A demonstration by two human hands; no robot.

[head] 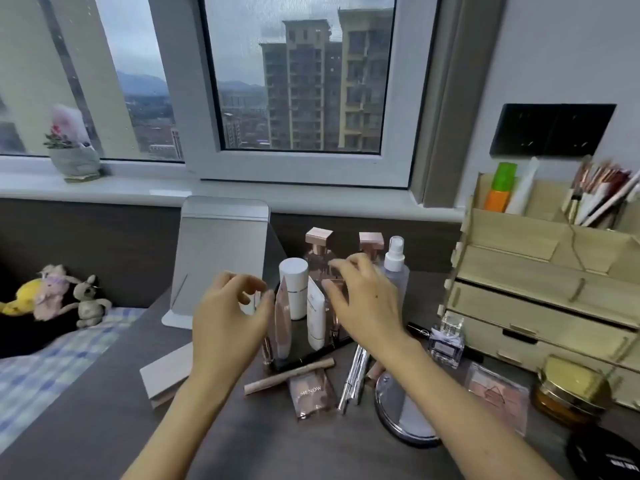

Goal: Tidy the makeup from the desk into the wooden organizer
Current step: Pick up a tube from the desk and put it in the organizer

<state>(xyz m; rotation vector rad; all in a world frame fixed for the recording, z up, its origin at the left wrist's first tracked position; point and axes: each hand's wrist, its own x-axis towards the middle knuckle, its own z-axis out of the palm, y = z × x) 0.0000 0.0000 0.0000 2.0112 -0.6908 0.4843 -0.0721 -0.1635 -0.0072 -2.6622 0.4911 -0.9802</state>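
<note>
Makeup stands clustered mid-desk: a white bottle (294,287), a pink tube (283,323), a white tube (316,318), rose-capped perfume bottles (318,252) and a clear spray bottle (395,263). My left hand (227,323) hovers just left of the cluster, fingers loosely curled, holding nothing. My right hand (367,303) reaches over the cluster's right side, fingers spread and bent, empty. The wooden organizer (540,292) stands at the right with drawers below and brushes (599,192) in its top compartments. A small square perfume bottle (446,341) sits in front of it.
Lying on the desk near me are a pink pencil (289,375), a MENOW palette (311,393), silver sticks (353,379), a round mirror (403,414), a blush palette (498,396) and a gold-lidded jar (571,389). A standing mirror (218,258) is behind my left hand. A bed with plush toys (52,296) lies left.
</note>
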